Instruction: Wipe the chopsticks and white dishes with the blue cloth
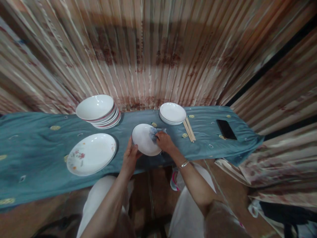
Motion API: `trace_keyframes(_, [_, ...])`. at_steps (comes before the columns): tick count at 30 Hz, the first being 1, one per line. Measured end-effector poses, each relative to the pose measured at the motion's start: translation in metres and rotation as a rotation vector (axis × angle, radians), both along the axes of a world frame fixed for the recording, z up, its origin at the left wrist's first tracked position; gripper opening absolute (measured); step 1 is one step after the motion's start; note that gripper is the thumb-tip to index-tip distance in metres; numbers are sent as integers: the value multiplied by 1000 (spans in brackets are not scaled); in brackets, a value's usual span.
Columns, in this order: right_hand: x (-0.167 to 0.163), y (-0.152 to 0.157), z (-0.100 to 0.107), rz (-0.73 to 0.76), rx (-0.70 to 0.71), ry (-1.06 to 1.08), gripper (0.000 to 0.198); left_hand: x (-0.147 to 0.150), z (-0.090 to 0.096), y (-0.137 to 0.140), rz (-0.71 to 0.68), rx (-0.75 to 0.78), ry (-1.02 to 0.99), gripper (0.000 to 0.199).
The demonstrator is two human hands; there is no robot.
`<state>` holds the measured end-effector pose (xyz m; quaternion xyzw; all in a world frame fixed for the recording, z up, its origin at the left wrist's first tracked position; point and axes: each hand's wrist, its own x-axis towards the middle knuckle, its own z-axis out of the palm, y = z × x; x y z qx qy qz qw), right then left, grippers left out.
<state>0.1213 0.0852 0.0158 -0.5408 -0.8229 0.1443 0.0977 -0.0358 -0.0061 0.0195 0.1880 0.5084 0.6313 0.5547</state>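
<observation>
My left hand [130,152] grips the near left rim of a round white plate [142,140], its thumb over the edge. The plate is tilted a little, close to the table's front edge. A crumpled blue-grey cloth [154,133] is bunched under the fingers of my right hand [164,141] and presses on the plate's right side. Part of the cloth is hidden by those fingers. Behind the plate to the right stands a short stack of small white plates [172,112], with wooden chopsticks [189,129] lying beside it.
A stack of white bowls [95,107] with red rims stands back left. In front of it lies an oval floral platter [92,155]. A black phone [226,129] rests at the right on the teal tablecloth [44,142]. Pleated curtains [153,59] hang behind the table.
</observation>
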Motion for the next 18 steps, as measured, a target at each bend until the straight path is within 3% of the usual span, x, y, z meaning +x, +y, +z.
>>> trace_keyframes(9, [-16,19,-12,-44,80,131,30,0,-3,-2,-9,54,85,63])
trace_keyframes(18, [-34,33,-14,-40,80,359,27,0,-1,-2,-37,51,66,71])
